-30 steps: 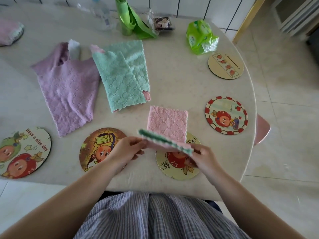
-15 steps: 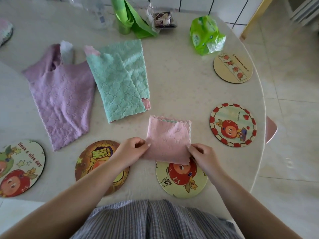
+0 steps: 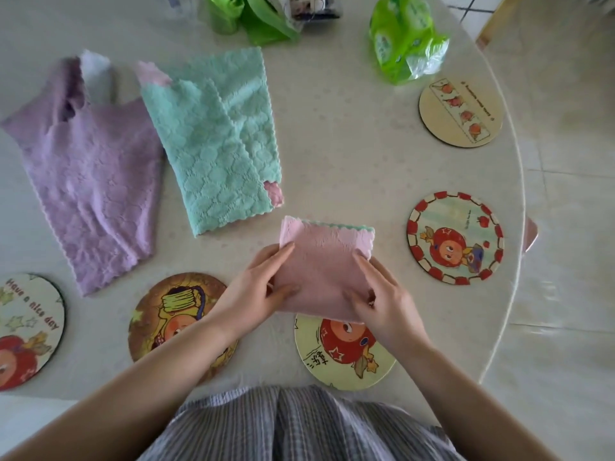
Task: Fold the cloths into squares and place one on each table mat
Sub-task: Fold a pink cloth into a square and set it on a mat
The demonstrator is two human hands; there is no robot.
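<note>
The round pale tabletop carries everything, its curved edge running down the right side. Largest on it are the unfolded cloths: a purple cloth sprawled at the left and a green cloth just beside it, loosely doubled with pink corners showing; both look untouched by the task and wait well within reach. Five round table mats ring the near edge: one reading "Have a nice day" at far left, a brown one partly under the left forearm, a yellow mat directly in front of the person, a red-bordered mat to the right, and a plain tan mat further back. None carries a whole cloth yet. The folded pink cloth, a green edge peeking along its far side, lies roughly square, its near edge overlapping the yellow mat's far rim. The left hand holds the cloth's left edge, thumb on top, while the right hand lies on the right edge with fingers fairly straight, probably squaring the fold before sliding it onto the yellow mat. Green plastic packets and a green bag sit at the far side, out of the way; nothing blocks the mat.
</note>
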